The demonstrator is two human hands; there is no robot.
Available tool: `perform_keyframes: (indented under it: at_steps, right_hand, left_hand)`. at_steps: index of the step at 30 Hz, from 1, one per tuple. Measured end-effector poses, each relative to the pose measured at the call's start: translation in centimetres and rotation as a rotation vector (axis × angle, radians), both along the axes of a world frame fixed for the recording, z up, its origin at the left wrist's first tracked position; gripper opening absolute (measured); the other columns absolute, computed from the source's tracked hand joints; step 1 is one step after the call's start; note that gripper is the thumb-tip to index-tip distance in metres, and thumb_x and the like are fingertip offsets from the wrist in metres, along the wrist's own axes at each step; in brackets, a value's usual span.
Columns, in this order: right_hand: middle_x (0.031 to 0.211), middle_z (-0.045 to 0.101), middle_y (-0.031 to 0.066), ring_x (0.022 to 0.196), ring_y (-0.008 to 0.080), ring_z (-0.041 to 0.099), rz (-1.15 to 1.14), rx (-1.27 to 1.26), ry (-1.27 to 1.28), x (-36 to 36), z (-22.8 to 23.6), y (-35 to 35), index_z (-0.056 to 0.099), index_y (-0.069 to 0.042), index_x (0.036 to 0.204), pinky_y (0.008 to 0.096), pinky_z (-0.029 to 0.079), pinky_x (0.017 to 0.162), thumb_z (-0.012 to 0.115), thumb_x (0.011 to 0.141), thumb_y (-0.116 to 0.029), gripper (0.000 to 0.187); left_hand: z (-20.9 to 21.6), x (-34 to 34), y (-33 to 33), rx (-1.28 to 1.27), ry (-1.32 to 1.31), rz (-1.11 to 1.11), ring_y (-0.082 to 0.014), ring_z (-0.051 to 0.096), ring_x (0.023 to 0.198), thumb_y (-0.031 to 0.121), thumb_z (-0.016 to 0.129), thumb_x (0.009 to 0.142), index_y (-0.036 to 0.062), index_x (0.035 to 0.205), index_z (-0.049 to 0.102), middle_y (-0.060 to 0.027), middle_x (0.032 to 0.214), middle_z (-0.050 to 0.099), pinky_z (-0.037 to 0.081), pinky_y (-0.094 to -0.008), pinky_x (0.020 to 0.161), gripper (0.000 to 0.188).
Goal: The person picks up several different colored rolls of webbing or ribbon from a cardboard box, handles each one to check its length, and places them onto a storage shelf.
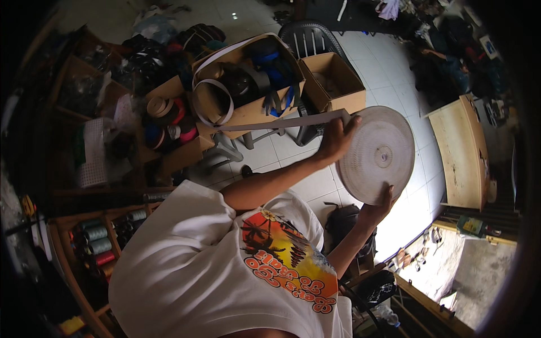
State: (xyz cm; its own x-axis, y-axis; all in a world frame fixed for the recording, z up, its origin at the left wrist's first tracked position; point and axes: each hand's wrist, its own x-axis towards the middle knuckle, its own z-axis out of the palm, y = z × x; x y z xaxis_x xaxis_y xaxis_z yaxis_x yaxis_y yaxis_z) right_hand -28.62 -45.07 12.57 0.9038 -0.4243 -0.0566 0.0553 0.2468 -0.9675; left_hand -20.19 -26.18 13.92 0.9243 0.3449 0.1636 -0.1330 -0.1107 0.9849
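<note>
I hold a large flat roll of pale grey webbing tape (376, 153) upright in front of my chest. My left hand (336, 138) grips the roll's upper left edge, where the loose tape strip (282, 122) leaves it. The strip runs left to an open cardboard box (248, 112) and loops over its rim. My right hand (378, 205) supports the roll from underneath, fingers curled on its lower edge. My white printed T-shirt (214, 265) fills the lower left.
The box holds black and blue strap rolls and sits on a grey plastic chair (307, 36). A second open box (332, 84) stands beside it. Thread spools (96, 242) line a wooden shelf at left. A wooden table (462, 152) stands right, a black bag (344, 219) on the tiled floor.
</note>
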Motion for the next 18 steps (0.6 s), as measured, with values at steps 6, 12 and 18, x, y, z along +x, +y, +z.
perform_keyframes:
  at_steps: [6,12,18]
  right_hand:
    - [0.134,0.039,0.0196,0.118,0.0285,0.046,-0.095,0.189,-0.163,1.7,2.1,0.1,0.031,-0.002,0.139,0.0432,0.042,0.101,0.064,0.082,-0.005,0.066]
    - [0.123,0.049,0.0162,0.111,0.0273,0.051,0.101,0.073,-0.207,4.3,3.3,-3.9,0.034,-0.002,0.137,0.0397,0.044,0.097,0.065,0.076,-0.002,0.069]
    - [0.12,0.052,0.0152,0.105,0.0279,0.055,0.243,0.014,-0.155,6.7,3.7,-7.3,0.037,0.0,0.136,0.0382,0.046,0.091,0.067,0.069,-0.01,0.074]
  left_hand:
    - [1.6,-1.5,-4.1,-0.214,0.208,-0.028,-0.0147,0.05,0.069,0.045,0.054,0.092,-0.003,0.084,0.053,-0.0078,0.07,0.054,0.043,-0.0328,0.064,0.049]
    - [1.2,0.8,-1.8,-0.529,0.028,-0.138,-0.0111,0.056,0.079,0.029,0.074,0.081,0.0021,0.088,0.057,-0.0031,0.081,0.059,0.046,-0.0296,0.072,0.032]
    - [5.1,4.3,1.9,-0.697,0.287,-0.342,-0.0168,0.06,0.095,0.028,0.08,0.075,-0.0021,0.107,0.05,-0.0132,0.105,0.059,0.05,-0.0311,0.083,0.053]
